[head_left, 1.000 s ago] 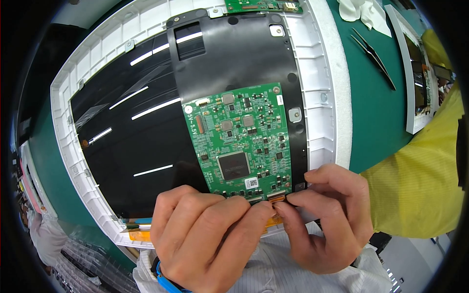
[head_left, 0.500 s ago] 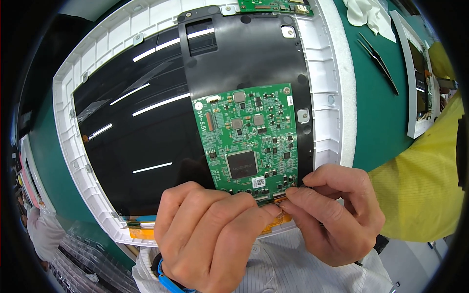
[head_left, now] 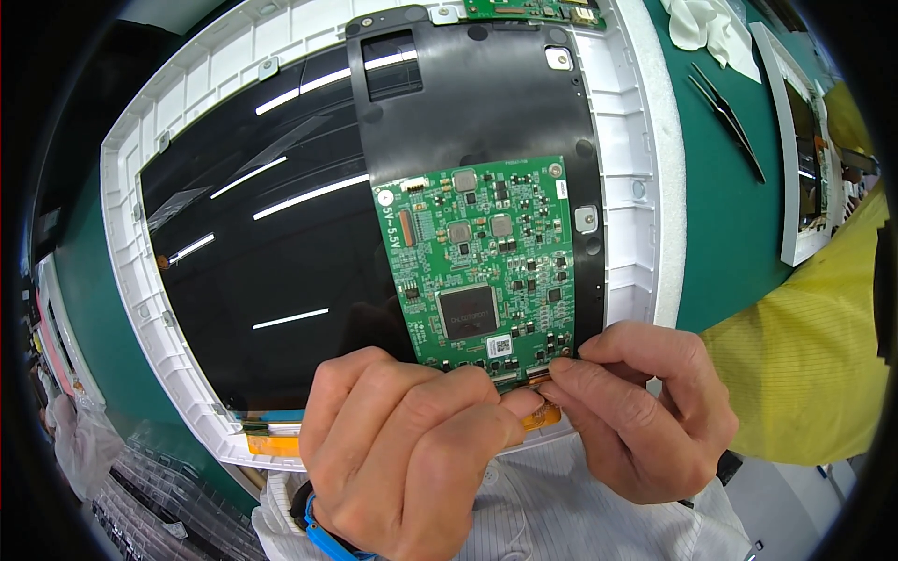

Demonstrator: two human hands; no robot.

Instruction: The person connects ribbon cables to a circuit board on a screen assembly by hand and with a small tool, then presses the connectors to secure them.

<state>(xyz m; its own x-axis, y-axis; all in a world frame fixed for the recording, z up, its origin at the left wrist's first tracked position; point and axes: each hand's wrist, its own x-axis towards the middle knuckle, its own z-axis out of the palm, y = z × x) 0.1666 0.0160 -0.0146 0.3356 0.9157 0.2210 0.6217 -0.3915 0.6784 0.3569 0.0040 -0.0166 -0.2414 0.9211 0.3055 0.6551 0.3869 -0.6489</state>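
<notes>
Orange flat flex ribbon [head_left: 543, 418], long axis roughly nine-to-three, at six o'clock of green rectangular circuit board [head_left: 524, 234]. My bare right hand [head_left: 652, 416], nearer, pinches it at nine o'clock; bare left hand [head_left: 402, 449] curled, grip hidden, can't tell.

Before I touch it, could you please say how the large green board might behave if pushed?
The green board is probably stiff, lying flat; likely fragile, its components exposed; perhaps hard to shift, given its corner screw.

Open beyond the grip, blocked beside it
Over the board [head_left: 524, 224] a hand could pass; left hand [head_left: 402, 449] and right hand [head_left: 650, 411] flank the grip, yellow sleeve [head_left: 790, 374] farther right.
</notes>
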